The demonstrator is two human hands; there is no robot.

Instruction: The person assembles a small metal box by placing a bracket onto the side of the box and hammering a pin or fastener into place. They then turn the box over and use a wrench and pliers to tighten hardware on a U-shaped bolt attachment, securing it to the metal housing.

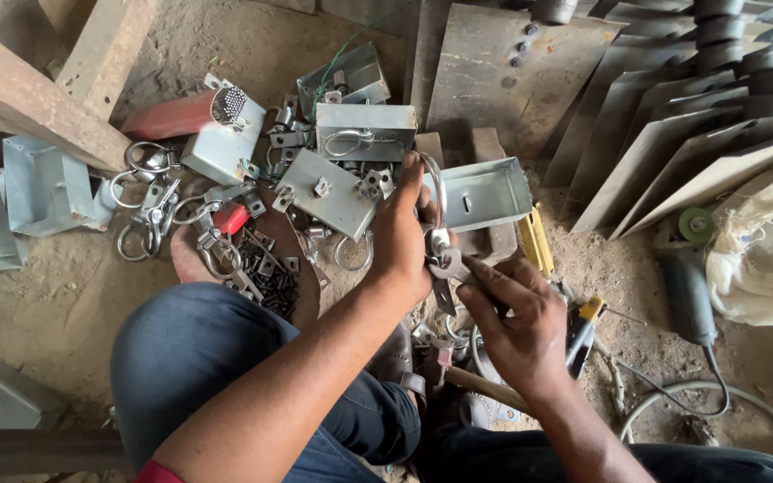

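Observation:
My left hand (402,234) grips a metal ring-and-bracket part (438,234), its curved shackle rising above my fingers. My right hand (519,320) holds the lower flat bracket of the same part from below right, fingers pinching it. Both hands meet over my knees in dark blue trousers (191,353). Just behind the part sits an open galvanised metal box (480,192). A wooden hammer handle (485,388) lies under my right wrist.
Several metal boxes (366,131), loose shackles (147,222) and dark screws (272,277) are piled at the centre left on the dirt floor. Wooden beams (20,94) cross the top left. Stacked metal sheets (673,134) stand on the right, with an angle grinder (689,291) and white sack (767,246).

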